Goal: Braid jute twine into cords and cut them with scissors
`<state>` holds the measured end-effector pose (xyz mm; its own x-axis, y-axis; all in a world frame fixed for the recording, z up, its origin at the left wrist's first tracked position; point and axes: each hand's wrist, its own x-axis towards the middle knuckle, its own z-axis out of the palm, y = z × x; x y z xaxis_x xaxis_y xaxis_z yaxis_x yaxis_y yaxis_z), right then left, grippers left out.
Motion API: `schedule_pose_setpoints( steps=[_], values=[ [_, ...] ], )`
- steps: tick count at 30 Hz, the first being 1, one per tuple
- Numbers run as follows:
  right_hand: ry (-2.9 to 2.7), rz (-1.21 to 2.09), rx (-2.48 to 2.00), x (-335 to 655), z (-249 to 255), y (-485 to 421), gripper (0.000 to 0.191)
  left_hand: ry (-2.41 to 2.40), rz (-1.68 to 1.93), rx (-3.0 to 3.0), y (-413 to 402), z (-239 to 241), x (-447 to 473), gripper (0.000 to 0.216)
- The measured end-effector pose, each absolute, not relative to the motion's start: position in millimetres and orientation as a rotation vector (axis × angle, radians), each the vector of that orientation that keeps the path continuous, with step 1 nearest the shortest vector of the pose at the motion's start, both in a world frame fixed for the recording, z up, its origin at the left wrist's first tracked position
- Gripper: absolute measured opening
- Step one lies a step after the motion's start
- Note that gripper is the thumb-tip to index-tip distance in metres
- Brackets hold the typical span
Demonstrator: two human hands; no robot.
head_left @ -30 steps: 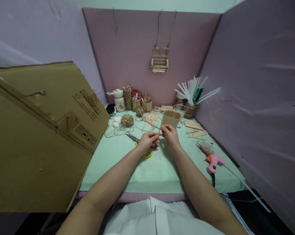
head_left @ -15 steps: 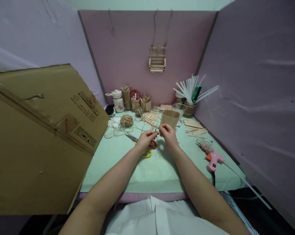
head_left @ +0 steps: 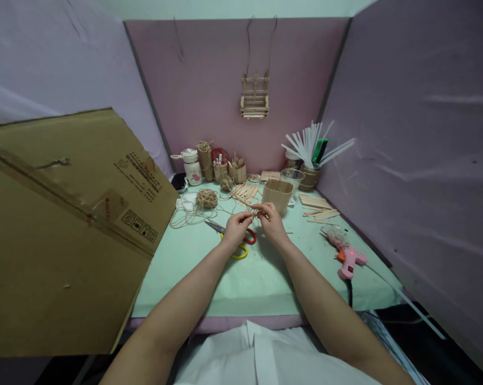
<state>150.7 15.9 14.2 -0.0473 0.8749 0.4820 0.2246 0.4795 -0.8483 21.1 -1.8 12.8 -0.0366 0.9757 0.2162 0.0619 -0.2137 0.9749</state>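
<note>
Over the middle of the table, my left hand (head_left: 237,225) and my right hand (head_left: 270,222) meet at the fingertips. Both are closed in a pinch on a thin strand of twine (head_left: 254,212), whose exact shape is partly hidden by the fingers. Scissors (head_left: 239,251) with one red and one yellow handle lie under and beside my left hand, blades pointing left. Just behind my right hand stands a holder made of flat wooden sticks (head_left: 277,195). A ball of twine (head_left: 207,198) with loose loops lies to the left.
A pink glue gun (head_left: 350,259) lies at right with its cord over the front edge. Wooden sticks (head_left: 320,215) lie behind it. A large cardboard box (head_left: 65,235) leans in from the left. Glue sticks (head_left: 305,144), a clear cup (head_left: 293,176) and a white bottle (head_left: 192,168) stand at the back.
My hands have shifted slightly, and the fingers of my right hand are now stretched further left over the strand, closer to my left fingertips. The view has moved a little.
</note>
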Motion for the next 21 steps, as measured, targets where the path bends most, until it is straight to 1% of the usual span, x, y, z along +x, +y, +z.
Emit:
schedule_pose_setpoints(
  steps=[4,9,21],
  values=[
    [-1.585,0.634,-1.036,150.7,15.0,14.7,0.015,1.336,1.463,1.601,2.8,9.3,16.5,0.011],
    [-1.623,0.601,-1.046,150.5,14.7,15.0,0.014,1.341,1.405,1.676,2.7,9.9,15.1,0.012],
    [-1.636,0.588,-1.012,150.7,13.4,16.0,0.013,1.398,1.181,1.485,-0.7,15.3,15.7,0.017]
  ],
)
